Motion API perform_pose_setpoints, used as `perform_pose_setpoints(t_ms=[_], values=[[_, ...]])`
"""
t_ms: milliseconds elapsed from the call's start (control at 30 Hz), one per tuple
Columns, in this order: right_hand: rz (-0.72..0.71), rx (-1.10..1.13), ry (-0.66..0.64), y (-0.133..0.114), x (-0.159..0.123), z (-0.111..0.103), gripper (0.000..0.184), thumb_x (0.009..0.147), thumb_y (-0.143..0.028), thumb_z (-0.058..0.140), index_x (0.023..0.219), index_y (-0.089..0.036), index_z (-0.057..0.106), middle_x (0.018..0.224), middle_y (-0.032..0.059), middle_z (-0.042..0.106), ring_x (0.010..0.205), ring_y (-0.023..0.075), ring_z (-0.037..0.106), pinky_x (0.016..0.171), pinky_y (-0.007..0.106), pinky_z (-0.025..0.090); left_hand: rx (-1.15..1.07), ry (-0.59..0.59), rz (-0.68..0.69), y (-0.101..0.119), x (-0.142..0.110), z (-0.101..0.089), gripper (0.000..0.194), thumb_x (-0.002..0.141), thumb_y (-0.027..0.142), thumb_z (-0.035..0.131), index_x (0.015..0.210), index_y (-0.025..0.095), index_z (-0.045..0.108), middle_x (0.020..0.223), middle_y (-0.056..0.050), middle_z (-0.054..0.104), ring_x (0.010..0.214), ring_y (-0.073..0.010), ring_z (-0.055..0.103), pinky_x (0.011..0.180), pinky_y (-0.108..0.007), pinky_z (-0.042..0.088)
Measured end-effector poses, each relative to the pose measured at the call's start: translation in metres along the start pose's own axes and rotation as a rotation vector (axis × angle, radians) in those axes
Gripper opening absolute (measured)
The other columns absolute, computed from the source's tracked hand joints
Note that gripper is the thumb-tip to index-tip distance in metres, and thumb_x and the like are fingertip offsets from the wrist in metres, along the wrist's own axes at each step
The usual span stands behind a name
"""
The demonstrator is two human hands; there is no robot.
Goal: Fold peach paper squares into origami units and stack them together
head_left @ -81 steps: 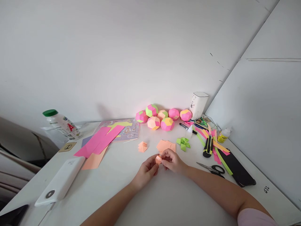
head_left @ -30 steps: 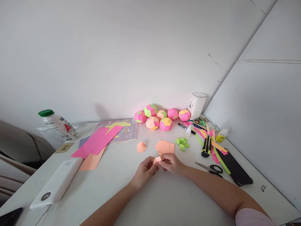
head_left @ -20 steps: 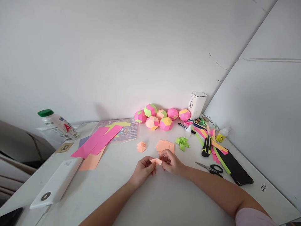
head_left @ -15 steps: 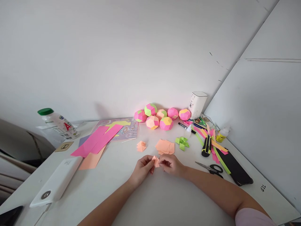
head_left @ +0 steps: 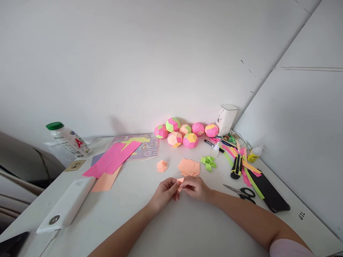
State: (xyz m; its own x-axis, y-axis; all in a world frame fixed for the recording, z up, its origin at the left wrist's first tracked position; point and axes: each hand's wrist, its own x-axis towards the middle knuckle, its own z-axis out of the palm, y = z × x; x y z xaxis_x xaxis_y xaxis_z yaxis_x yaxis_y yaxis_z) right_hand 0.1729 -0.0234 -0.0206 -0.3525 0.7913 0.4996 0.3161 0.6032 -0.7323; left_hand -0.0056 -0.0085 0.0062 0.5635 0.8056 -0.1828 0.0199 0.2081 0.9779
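Between my hands is a small piece of peach paper (head_left: 180, 181), partly folded and partly covered by fingers. My left hand (head_left: 166, 191) pinches its left side between thumb and fingers. From the right, my right hand (head_left: 196, 188) grips the other side with its fingertips. Just beyond lies a loose stack of peach paper squares (head_left: 189, 166). Left of that stack sit some folded peach pieces (head_left: 162, 166), and to its right a cluster of folded green pieces (head_left: 208, 163).
Several paper balls (head_left: 175, 139) line the wall. Scissors (head_left: 242, 192), a box cutter (head_left: 236, 166), paper strips (head_left: 253, 166) and a yellow glue bottle (head_left: 254, 154) lie right. At left are pink sheets (head_left: 112, 160), a white power bank (head_left: 66, 205) and a green-capped bottle (head_left: 70, 141).
The peach paper in my hands has been turned and its folded edge now slants differently. My fingers have shifted slightly on it. The view has moved a little.
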Motion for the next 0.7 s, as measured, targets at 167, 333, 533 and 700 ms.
perform_pose_setpoints(t_ms=[167,333,533,700], values=[[0.004,0.010,0.024,-0.0014,0.0015,-0.0009,0.016,0.084,-0.030,0.055,0.080,-0.019,0.066,0.061,0.0013,0.053,0.053,0.0126,0.050,0.050,0.026,0.043,-0.051,-0.030,0.027,0.0016,-0.0006,-0.0006,0.027,0.078,0.042,0.059,0.076,0.016,0.057,0.061,0.003,0.054,0.049,-0.0089,0.049,0.052,-0.023,0.039],[0.124,0.144,0.052,-0.0036,0.0016,-0.0019,0.018,0.083,-0.031,0.057,0.078,-0.017,0.066,0.070,0.0019,0.052,0.044,0.0084,0.050,0.043,0.023,0.043,-0.017,-0.054,0.037,0.0021,-0.0005,-0.0011,0.023,0.078,0.038,0.057,0.078,0.015,0.059,0.065,0.001,0.055,0.051,-0.0095,0.050,0.053,-0.024,0.040],[0.247,0.241,0.073,-0.0022,0.0016,-0.0016,0.017,0.078,-0.032,0.062,0.074,-0.016,0.064,0.070,0.0011,0.056,0.045,0.0093,0.055,0.042,0.022,0.045,0.082,-0.076,0.036,0.0013,-0.0025,-0.0010,0.023,0.082,0.036,0.051,0.074,0.016,0.059,0.059,0.001,0.055,0.053,-0.0115,0.050,0.055,-0.025,0.040],[0.340,0.294,0.069,-0.0037,0.0004,-0.0011,0.016,0.076,-0.030,0.063,0.071,-0.016,0.060,0.069,0.0000,0.057,0.046,0.0098,0.056,0.044,0.024,0.046,0.146,-0.064,0.050,-0.0015,-0.0027,0.0000,0.021,0.080,0.038,0.055,0.076,0.017,0.056,0.059,0.001,0.057,0.054,-0.0123,0.050,0.055,-0.024,0.040]])
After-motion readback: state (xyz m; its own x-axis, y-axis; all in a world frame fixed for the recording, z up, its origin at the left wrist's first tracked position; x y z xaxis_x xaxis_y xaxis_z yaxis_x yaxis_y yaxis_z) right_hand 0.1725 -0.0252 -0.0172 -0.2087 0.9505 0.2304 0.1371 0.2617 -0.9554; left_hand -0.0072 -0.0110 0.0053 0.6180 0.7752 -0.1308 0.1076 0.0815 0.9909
